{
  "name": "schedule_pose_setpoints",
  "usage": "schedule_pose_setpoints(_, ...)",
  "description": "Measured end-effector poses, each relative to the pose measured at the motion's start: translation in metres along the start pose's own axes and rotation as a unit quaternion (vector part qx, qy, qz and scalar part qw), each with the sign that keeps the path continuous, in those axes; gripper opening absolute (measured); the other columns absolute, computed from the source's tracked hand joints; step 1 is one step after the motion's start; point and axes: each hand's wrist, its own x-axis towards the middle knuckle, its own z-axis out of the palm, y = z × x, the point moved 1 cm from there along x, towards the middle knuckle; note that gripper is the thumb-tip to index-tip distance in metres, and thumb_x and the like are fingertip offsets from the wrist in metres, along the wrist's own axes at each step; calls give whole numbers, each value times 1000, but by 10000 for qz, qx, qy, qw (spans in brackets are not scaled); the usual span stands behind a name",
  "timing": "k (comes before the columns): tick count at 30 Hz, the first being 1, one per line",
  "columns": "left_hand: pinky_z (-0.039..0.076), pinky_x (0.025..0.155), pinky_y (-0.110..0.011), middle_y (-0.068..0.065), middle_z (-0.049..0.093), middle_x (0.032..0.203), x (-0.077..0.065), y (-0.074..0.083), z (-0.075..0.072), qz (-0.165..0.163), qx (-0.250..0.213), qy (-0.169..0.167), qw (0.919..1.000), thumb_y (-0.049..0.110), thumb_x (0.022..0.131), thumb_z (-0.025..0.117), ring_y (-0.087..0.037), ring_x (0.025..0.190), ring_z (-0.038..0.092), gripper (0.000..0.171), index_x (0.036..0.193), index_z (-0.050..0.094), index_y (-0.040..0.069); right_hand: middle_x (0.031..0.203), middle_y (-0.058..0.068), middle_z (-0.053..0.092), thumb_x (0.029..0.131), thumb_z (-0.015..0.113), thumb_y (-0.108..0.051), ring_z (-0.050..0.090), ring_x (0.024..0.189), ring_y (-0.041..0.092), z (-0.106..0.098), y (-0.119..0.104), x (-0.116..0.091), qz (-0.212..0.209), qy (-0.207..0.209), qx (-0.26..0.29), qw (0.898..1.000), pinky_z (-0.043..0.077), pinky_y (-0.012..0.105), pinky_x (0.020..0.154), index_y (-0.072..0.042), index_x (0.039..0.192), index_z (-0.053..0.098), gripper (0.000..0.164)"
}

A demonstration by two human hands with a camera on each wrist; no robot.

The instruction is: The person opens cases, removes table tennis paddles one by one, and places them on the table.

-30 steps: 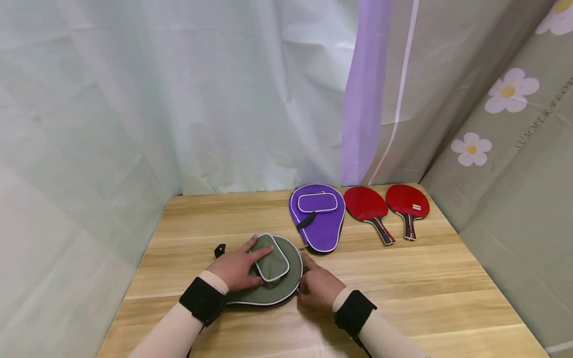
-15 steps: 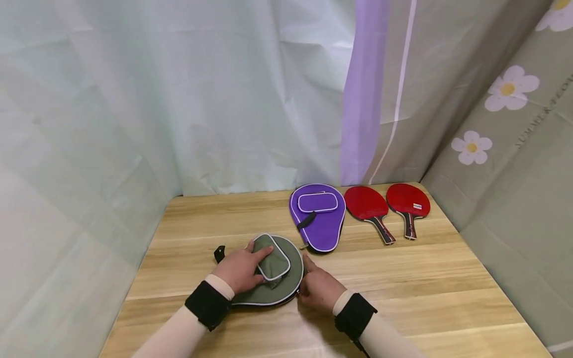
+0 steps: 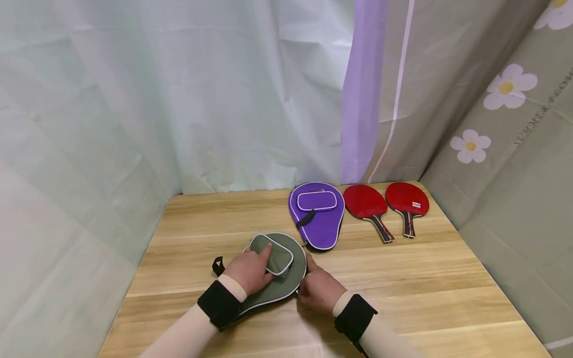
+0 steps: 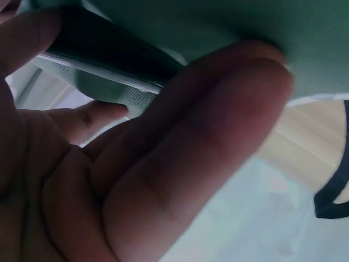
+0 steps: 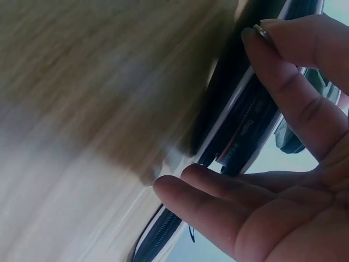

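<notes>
A grey-green table tennis paddle case point(image 3: 282, 286) with white piping lies tilted on the wooden table. My left hand point(image 3: 250, 268) rests on it, index finger straight over the small pocket point(image 3: 279, 258) and thumb at the pocket's lower edge. The left wrist view shows the other fingertips point(image 4: 267, 65) pressing the green fabric. At the case's right edge, my right hand point(image 3: 320, 288) pinches a metal zipper pull point(image 5: 263, 34) between thumb and index finger. The zipper gapes there, and a dark paddle edge point(image 5: 240, 136) with lettering shows inside.
Behind the hands lies a purple paddle case point(image 3: 324, 228), its lower end near the grey-green one. Two red paddles point(image 3: 364, 201) sit to its right at the table's back. A black strap point(image 3: 218, 266) sticks out left of the grey-green case. Curtains point(image 3: 250, 99) enclose the table.
The grey-green case has turned, its narrow end swinging toward the front, and shifted slightly right. My left hand moved right with it. My right hand stays almost where it was at the edge.
</notes>
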Motion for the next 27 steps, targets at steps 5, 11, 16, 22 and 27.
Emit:
schedule_pose_setpoints(5, 67, 71, -58, -19, 80, 85, -9, 24, -51, -102, 18, -189, 9998, 49, 88, 94, -42, 89, 83, 90, 157, 59, 3, 158, 55, 47, 79, 91, -19, 54, 156, 59, 0, 3, 1, 153, -179, -87, 9997, 64, 46, 110, -30, 62, 78, 24)
schedule_pose_setpoints(11, 65, 88, -63, -23, 73, 137, -18, 34, -112, 403, 194, -239, 9987, 54, 79, 102, -46, 117, 73, 83, 150, 70, 26, 164, 52, 43, 82, 93, -24, 42, 166, 55, 1, 4, -5, 510, -645, 18, 9966, 54, 51, 127, -31, 66, 81, 21)
schedule_pose_setpoints(16, 49, 118, -82, -17, 50, 177, -8, 28, -104, 1138, -377, -820, 9894, 51, 94, 91, -64, 161, 43, 73, 160, 65, 36, 166, 49, 44, 83, 93, -26, 43, 166, 53, 2, 6, -3, 510, -784, 51, 9956, 57, 48, 124, -32, 66, 80, 22)
schedule_pose_setpoints(22, 57, 111, -79, -24, 64, 163, -4, 26, -98, 996, -484, -845, 9903, 48, 96, 90, -70, 149, 53, 67, 158, 68, 32, 162, 47, 51, 85, 91, -26, 44, 166, 52, 1, 10, 1, 502, -689, 13, 9964, 62, 43, 116, -34, 67, 80, 23)
schedule_pose_setpoints(27, 56, 117, -72, -27, 72, 151, -3, 29, -97, 814, -305, -620, 9943, 50, 96, 89, -64, 139, 63, 64, 154, 72, 29, 120, 16, 88, 86, 90, -26, 41, 169, 50, 0, 13, 3, 468, -638, -176, 9967, 55, 44, 126, -36, 65, 79, 25)
